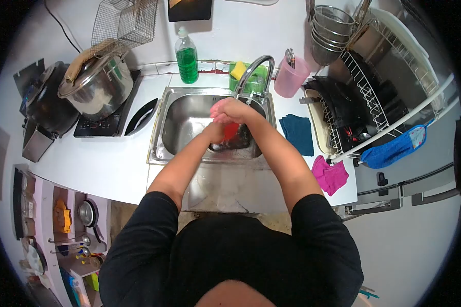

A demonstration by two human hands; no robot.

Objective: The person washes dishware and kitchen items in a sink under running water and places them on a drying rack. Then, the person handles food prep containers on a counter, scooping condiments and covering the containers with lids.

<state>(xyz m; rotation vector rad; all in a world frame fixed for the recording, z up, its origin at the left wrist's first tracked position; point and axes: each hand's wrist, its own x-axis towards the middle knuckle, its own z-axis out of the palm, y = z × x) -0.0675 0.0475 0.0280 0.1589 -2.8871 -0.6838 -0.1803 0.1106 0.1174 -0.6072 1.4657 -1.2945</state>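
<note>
Both my hands are over the steel sink [182, 123], close to the curved faucet [254, 69]. My right hand [229, 111] is the higher one, near the spout, with its fingers pointing left; whether it grips anything is unclear. Lower and partly overlapped sits my left hand [217, 132], its fingers mostly hidden. Something red [231, 132] shows beside my left hand, too blurred to name. Below it, a dark item [238, 142] lies in the basin.
A green soap bottle [187, 60], a green sponge holder [256, 77] and a pink cup [291, 77] stand behind the sink. Left is a steel pot [100, 84] on a cooktop. Right are a blue cloth [296, 134], a magenta cloth [330, 175] and a dish rack [366, 92].
</note>
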